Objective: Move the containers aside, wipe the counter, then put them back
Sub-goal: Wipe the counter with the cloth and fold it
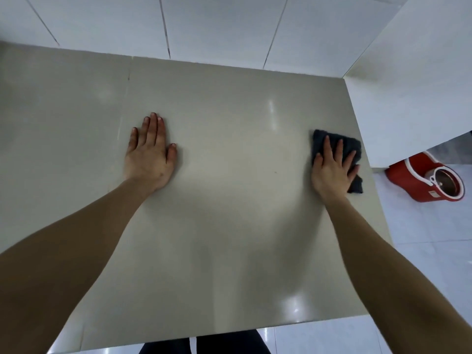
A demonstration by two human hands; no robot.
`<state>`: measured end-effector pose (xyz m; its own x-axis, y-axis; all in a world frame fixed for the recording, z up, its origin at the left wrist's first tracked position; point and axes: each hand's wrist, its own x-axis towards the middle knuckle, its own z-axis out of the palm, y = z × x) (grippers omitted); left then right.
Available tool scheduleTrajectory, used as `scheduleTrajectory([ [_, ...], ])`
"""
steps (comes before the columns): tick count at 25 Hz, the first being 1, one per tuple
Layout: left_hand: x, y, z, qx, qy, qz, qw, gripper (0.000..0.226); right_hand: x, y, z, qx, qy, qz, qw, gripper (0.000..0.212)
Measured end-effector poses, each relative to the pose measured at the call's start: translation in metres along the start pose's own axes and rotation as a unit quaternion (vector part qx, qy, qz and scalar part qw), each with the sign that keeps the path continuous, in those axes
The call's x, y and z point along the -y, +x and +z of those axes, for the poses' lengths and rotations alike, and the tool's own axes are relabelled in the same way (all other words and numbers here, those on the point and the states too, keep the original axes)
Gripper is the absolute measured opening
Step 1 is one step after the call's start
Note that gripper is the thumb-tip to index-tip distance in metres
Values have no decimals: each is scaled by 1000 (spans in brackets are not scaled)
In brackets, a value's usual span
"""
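A beige glossy counter fills the middle of the head view. My left hand lies flat on it, palm down, fingers together, holding nothing. My right hand presses flat with spread fingers on a dark grey cloth near the counter's right edge. The cloth shows beyond the fingertips and beside the wrist. No containers are in view.
A white tiled wall runs along the counter's far edge, and a white wall block closes the far right corner. On the floor to the right stands a red mop bucket. The counter's near edge is at my legs.
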<state>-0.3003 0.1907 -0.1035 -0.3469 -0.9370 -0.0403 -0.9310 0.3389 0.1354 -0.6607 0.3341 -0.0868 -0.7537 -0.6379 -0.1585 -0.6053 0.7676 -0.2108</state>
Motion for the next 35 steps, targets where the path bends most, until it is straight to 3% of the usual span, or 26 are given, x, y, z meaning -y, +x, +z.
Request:
scheduleTrajectory([
  [2, 0, -1, 0, 3, 1, 0, 1000, 65, 38, -24, 16, -13, -7, -28, 999, 57],
  [6, -2, 3, -2, 35, -13, -7, 999, 65, 107, -168, 60, 16, -41, -277, 960, 59],
  [9, 16, -6, -10, 60, -21, 55, 997, 65, 80, -238, 62, 51, -42, -387, 920, 54],
  [11, 53, -33, -19, 34, -20, 83, 996, 68, 40, -226, 51, 35, -43, -364, 930, 55],
  [14, 124, -95, -29, 16, -14, 35, 999, 72, 19, -163, 35, 15, -67, -235, 970, 58],
  [17, 161, -137, -30, 31, -12, -31, 999, 70, 74, -97, 33, 10, -36, -127, 991, 56],
  [19, 161, -142, -26, 15, -6, -28, 999, 68, 131, -64, 39, 22, -17, -104, 994, 56],
  [22, 161, -140, -24, 5, -2, -20, 1000, 67, 224, -70, 60, 40, -28, -180, 983, 56],
  [26, 167, -142, -23, 11, 1, -18, 1000, 66, 283, -186, 95, 57, -59, -370, 926, 55],
  [28, 168, -142, -24, 13, 0, -13, 1000, 66, 257, -250, 98, 59, -62, -431, 898, 56],
  [30, 168, -142, -23, 13, 3, -11, 1000, 66, 203, -279, 92, 74, -49, -427, 900, 55],
  [32, 169, -142, -23, 12, -1, -11, 1000, 67, 140, -273, 78, 59, -68, -362, 928, 56],
  [35, 169, -142, -22, 12, -2, -9, 1000, 68, 86, -223, 54, 33, -73, -163, 983, 58],
])
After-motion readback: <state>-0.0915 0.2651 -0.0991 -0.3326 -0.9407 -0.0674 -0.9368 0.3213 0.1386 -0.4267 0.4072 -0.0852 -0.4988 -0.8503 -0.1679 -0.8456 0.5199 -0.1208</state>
